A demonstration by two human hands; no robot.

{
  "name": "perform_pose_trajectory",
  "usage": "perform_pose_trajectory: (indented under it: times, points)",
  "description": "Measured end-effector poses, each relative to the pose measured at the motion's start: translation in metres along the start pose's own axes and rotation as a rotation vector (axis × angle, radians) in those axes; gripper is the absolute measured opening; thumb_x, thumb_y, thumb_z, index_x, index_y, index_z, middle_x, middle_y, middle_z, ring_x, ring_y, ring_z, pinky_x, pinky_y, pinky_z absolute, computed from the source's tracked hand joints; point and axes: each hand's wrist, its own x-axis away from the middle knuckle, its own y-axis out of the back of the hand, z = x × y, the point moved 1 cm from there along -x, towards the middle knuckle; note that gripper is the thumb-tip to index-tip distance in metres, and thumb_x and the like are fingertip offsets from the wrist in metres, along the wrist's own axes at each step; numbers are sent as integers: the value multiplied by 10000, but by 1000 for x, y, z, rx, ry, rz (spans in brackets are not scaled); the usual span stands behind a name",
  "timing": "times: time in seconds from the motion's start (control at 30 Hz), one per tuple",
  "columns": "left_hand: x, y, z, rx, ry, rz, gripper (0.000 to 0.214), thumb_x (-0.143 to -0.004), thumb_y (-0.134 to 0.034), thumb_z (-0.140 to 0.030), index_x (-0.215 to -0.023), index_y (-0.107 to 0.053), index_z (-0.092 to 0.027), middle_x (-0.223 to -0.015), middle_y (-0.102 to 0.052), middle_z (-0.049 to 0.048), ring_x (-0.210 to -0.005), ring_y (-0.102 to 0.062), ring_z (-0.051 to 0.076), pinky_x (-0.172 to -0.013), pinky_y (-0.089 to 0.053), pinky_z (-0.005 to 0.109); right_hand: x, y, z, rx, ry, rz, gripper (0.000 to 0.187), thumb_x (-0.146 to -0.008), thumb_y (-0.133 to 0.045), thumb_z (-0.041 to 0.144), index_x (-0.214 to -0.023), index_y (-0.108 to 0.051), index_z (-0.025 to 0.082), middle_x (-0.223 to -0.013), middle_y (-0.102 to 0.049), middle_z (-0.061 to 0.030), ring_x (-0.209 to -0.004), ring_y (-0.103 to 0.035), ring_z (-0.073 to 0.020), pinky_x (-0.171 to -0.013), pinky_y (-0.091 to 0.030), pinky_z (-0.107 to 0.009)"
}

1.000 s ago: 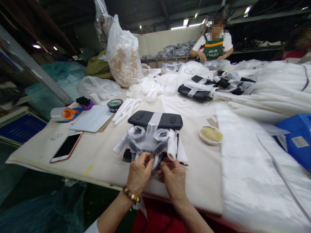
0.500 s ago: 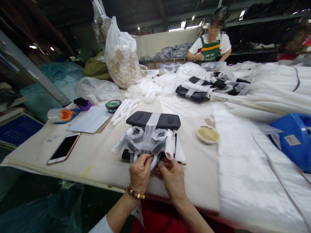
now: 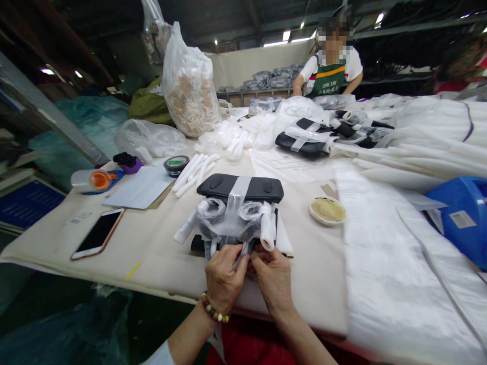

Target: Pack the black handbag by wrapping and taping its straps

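Observation:
A black padded bag [image 3: 247, 188] lies on the cream table in front of me, bound by a strip of translucent wrap [image 3: 237, 195]. On its near side are coiled, plastic-wrapped straps [image 3: 211, 215] and white foam tubes [image 3: 267, 228]. My left hand [image 3: 224, 276], with a beaded bracelet at the wrist, pinches the plastic-wrapped strap at the bag's near edge. Close beside it, my right hand [image 3: 272, 276] has its fingers closed at the same strap, their tips partly hidden. The two hands nearly touch.
A phone [image 3: 98, 234], black tape roll [image 3: 176, 165] and loose foam tubes [image 3: 196, 175] lie left. To the right are a small dish [image 3: 327, 210], white foam sheets [image 3: 395, 263] and a blue container [image 3: 458, 218]. Another wrapped black bag [image 3: 304, 139] sits behind; a co-worker [image 3: 331, 71] stands beyond.
My left hand has shifted slightly right and its thumb has come closer to my right hand. The bag has stayed in place. The co-worker's arm has lowered.

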Motion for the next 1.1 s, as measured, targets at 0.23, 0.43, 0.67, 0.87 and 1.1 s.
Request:
perform_pose_trajectory:
  times: [0.23, 0.43, 0.67, 0.87, 1.1]
  points:
    - [-2, 0, -2, -123, -115, 57, 181, -849, -415, -194, -817, -588, -153, -723, -603, 39, -656, -555, 151, -604, -419, 260, -4, 0, -1, -221, -75, 41, 128, -590, -609, 215, -697, -556, 169, -496, -578, 47, -460, -530, -122, -467, -438, -231]
    - [-3, 0, -3, -242, -397, -16, 212, -857, -368, -135, -890, -575, -104, -679, -583, 74, -620, -543, 163, -557, -420, 277, -3, 2, 5, -328, -190, 50, 156, -550, -617, 190, -692, -561, 154, -463, -548, 66, -433, -496, -99, -444, -403, -210]
    - [1, -1, -2, -293, -511, 2, 234, -818, -351, -69, -961, -533, -28, -745, -576, 133, -673, -550, 193, -552, -435, 303, -3, 5, 8, -255, -188, 77, 207, -596, -649, 286, -732, -588, 143, -521, -594, 34, -482, -544, -125, -482, -430, -233]
    - [3, 1, -4, -231, -412, 50, 262, -819, -338, -101, -1008, -509, -42, -806, -575, 137, -728, -560, 208, -592, -464, 318, -5, 1, 1, -297, -190, 42, 254, -525, -697, 270, -711, -573, 149, -483, -576, 54, -444, -521, -116, -455, -423, -231]
    - [-8, 10, -8, -118, -49, 407, 198, -807, -363, -120, -929, -518, -138, -786, -570, 63, -728, -594, 180, -645, -487, 293, -9, 0, 3, -280, -185, 14, 227, -515, -686, 245, -682, -567, 149, -432, -533, 70, -399, -482, -104, -405, -383, -216]
